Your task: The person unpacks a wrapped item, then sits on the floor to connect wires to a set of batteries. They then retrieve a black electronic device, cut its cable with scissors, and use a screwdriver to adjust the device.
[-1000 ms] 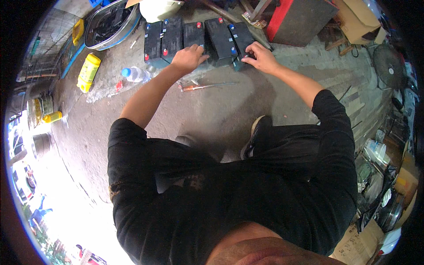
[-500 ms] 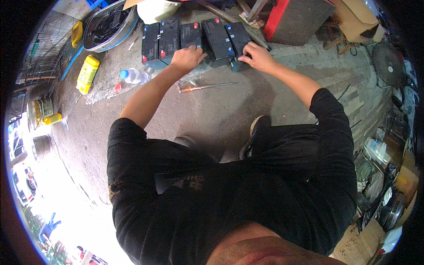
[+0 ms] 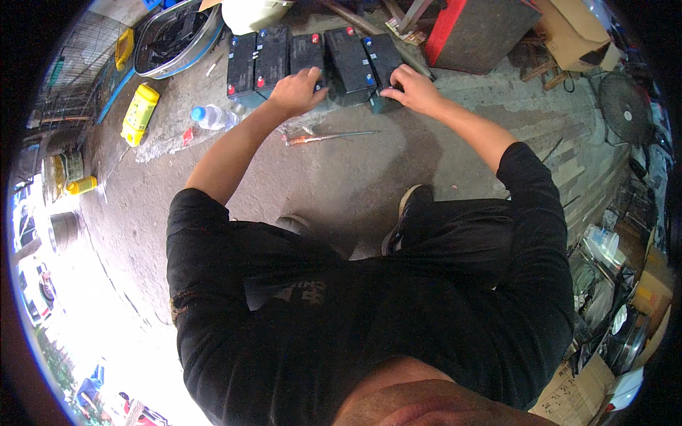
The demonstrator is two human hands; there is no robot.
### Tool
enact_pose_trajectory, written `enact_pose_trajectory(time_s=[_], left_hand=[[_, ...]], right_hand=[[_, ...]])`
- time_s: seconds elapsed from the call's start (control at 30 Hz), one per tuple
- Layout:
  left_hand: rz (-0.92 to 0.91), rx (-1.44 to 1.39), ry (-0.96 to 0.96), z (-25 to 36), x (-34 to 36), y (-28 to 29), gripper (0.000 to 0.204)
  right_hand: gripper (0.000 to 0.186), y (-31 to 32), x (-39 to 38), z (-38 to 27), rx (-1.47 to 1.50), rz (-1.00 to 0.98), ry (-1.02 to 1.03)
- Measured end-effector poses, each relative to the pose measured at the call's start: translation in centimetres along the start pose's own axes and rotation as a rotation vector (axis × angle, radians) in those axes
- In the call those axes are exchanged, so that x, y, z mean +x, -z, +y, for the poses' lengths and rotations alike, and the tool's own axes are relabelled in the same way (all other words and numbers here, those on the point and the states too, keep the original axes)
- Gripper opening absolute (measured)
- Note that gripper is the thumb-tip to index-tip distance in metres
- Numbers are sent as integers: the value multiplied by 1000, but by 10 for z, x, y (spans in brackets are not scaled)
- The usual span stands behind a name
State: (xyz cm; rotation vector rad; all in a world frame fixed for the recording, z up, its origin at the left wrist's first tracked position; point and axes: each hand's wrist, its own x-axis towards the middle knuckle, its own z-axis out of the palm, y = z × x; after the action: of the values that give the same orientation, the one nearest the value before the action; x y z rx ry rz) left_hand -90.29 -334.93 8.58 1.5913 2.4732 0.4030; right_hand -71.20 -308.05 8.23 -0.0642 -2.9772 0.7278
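Observation:
Several black batteries point(image 3: 241, 67) with red and blue terminals stand in a row on the floor at the top. My left hand point(image 3: 297, 92) grips the front end of the middle battery point(image 3: 307, 53) with curled fingers. At the row's right end my right hand point(image 3: 412, 89) is closed on the front corner of the rightmost battery point(image 3: 381, 57), thumb toward its near side. Just below the row lie an orange-handled screwdriver point(image 3: 302, 140) and, to the left, a blue-capped plastic bottle point(image 3: 217, 118).
A yellow jug point(image 3: 140, 113) lies at the left, below an oval metal tub point(image 3: 170, 66) of dark items. A red-and-black box point(image 3: 483, 39), a cardboard carton point(image 3: 568, 28) and a fan point(image 3: 618, 106) stand at the upper right. Mixed clutter point(image 3: 618, 298) lines the right side.
My left hand has shifted slightly left and up, still on the middle battery. My right hand stays on the rightmost one. The whole scene sits a few pixels further left.

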Motion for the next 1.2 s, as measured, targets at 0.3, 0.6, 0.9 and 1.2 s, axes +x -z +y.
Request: enact_pose_trajectory(time_s=[0.3, 0.6, 0.9, 1.2], left_hand=[[2, 56, -146, -10, -6, -7, 28], [-23, 122, -64, -5, 5, -11, 31], [-92, 48, 125, 17, 5, 7, 41], [-164, 23, -66, -4, 2, 8, 32]], right_hand=[[10, -3, -5, 6, 62, -23, 128], [35, 6, 6, -6, -9, -69, -12], [24, -2, -1, 12, 12, -27, 105], [9, -7, 6, 26, 276, -84, 169]])
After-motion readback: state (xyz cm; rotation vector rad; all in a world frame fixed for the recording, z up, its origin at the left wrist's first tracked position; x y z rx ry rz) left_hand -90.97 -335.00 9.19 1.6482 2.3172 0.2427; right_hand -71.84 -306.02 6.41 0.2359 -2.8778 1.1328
